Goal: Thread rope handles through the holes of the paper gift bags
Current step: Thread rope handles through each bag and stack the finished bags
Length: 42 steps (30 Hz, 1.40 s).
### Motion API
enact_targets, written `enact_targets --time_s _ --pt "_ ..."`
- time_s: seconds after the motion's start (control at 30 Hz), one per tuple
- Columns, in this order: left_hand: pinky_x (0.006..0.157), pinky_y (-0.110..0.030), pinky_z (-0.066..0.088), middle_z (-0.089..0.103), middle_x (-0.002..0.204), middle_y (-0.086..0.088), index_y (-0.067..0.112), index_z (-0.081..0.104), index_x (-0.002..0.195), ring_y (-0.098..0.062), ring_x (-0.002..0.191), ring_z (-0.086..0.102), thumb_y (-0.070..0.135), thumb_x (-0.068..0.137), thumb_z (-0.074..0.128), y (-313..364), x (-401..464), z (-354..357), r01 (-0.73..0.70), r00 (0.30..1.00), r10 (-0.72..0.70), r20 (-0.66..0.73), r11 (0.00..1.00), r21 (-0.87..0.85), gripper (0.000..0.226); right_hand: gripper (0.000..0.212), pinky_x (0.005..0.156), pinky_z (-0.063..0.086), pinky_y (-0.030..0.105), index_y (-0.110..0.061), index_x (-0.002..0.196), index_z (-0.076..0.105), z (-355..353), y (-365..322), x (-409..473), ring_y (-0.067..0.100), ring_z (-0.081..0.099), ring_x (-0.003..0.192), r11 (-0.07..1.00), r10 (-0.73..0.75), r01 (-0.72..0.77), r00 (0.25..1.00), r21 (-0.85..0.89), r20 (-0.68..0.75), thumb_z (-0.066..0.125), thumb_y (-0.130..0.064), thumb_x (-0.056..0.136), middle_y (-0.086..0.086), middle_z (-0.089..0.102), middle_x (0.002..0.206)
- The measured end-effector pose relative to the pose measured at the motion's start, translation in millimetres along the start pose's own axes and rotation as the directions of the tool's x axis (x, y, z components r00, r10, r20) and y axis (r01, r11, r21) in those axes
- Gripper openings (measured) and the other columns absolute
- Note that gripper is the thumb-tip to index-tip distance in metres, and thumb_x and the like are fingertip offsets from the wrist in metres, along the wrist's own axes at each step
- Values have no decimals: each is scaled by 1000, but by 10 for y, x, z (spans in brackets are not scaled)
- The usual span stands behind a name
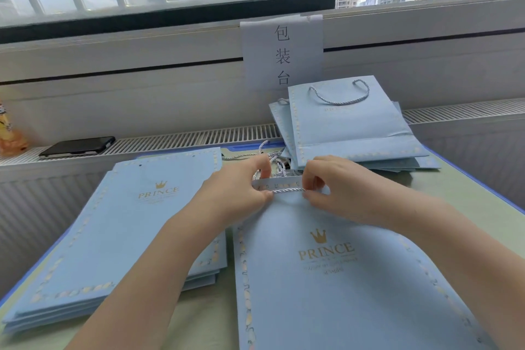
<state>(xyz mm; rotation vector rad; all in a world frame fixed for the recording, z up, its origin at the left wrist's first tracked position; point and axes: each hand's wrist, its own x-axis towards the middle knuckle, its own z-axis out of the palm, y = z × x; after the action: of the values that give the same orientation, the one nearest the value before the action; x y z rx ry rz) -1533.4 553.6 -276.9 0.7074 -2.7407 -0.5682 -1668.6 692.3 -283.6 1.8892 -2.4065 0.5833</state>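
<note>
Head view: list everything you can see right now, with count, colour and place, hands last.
bag being threaded: one, light blue with gold crown print, flat on the table in front, near right.
rope handle: one, white-blue twisted, stretched across that bag's top edge between both hands.
loose ropes: a bunch, count unclear, just behind the hands.
unthreaded bag stack: one stack, light blue, left.
finished bag pile: several, light blue, handles fitted, far right.
phone: one, black, on the radiator grille, far left.
paper sign: one, white, on the wall under the window.
table: green top, blue edge.
left hand: pinches the rope's left end.
right hand: pinches the rope's right end.
</note>
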Motion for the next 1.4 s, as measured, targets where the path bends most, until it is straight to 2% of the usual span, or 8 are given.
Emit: enact_targets --time_s 0.2,0.33,0.43,0.6,0.77,0.97,1.13,1.4 --pt "63 -28 35 42 65 8 26 48 89 -12 57 40 26 86 64 -15 -21 -108 12 999 -10 40 998 -54 16 24 76 40 37 -14 99 60 -109 152 43 27 56 90 982 72 -138 907 -132 -414 38 -11 89 -2 63 96" --pt "56 -24 36 48 70 2 21 50 91 -11 58 45 20 86 66 -5 1 -120 72 994 -55 99 981 -183 17 25 75 40 35 -10 92 63 -222 255 57 24 54 90 978 207 -143 713 150 -670 38 -8 92 -4 55 91" --pt "61 -21 42 56 85 1 21 56 91 -11 73 52 17 82 72 -22 27 -101 151 987 -127 102 949 -279 18 37 74 33 32 -12 90 58 -273 289 67 21 48 93 896 418 -208 689 391 -592 27 -29 99 -2 53 92" --pt "68 -21 44 60 82 0 20 60 81 -15 81 56 10 78 75 -36 42 -110 199 979 -170 108 900 -387 18 65 78 38 39 -11 89 61 -288 338 31 29 50 88 816 575 -466 717 342 -395 14 -55 98 5 59 84" --pt "61 -24 35 55 82 -3 15 56 80 -17 76 49 9 87 64 -52 46 -78 275 959 -230 165 896 -349 12 40 58 40 29 -9 78 62 -253 345 42 9 49 42 812 481 -319 841 489 -248 44 -39 98 0 56 51" --pt "52 -28 22 28 57 0 16 26 61 -17 52 27 37 100 37 -14 83 4 206 975 -220 -45 956 -209 45 12 64 55 16 -17 88 68 -263 232 37 3 65 65 583 372 -142 922 800 -108 60 -9 91 1 64 77" --pt "77 -36 38 54 81 3 21 40 72 -22 87 48 62 91 37 -12 38 177 166 969 -127 -210 970 179 45 13 58 53 21 -10 84 59 -327 168 32 14 69 68 424 345 -17 928 906 -144 51 -9 95 2 66 71" --pt "95 -34 35 61 110 2 20 56 110 -18 107 49 43 94 50 48 40 470 -159 975 184 -126 969 188 29 25 67 51 28 -24 83 61 -81 211 41 17 61 74 917 283 -285 958 279 48 51 -1 88 -1 63 82"
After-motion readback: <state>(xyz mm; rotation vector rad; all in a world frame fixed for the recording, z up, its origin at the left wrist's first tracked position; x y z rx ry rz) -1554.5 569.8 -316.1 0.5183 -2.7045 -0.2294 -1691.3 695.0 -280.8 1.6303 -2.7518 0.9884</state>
